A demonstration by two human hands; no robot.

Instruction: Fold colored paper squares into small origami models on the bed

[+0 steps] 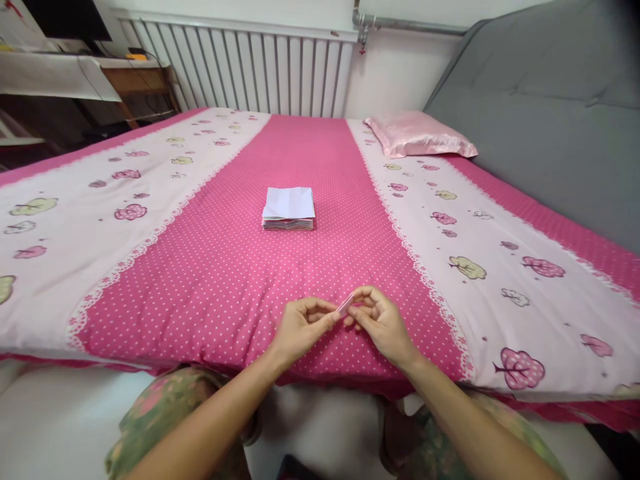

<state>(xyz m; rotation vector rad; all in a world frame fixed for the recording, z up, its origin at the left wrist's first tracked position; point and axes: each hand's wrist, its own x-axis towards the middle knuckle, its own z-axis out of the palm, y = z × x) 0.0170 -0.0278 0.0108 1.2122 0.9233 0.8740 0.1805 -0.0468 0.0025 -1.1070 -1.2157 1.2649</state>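
Near the front edge of the bed, a small folded strip of pale pink paper (345, 305) is pinched between my two hands. My left hand (304, 325) grips its lower left end between thumb and fingers. At the upper right end, my right hand (380, 320) holds it with the fingertips, thumb underneath. Farther back on the dotted pink middle band lies a stack of paper sheets (289, 203), a white one on top and coloured edges showing below. Neither hand touches the stack.
The bed (240, 267) has a pink and white tree-patterned cover. A pink satin pillow (420, 133) rests against the grey headboard (545, 113). Behind stands a white radiator (250, 63). At the far left is a desk (55, 73) with a monitor (67, 23).
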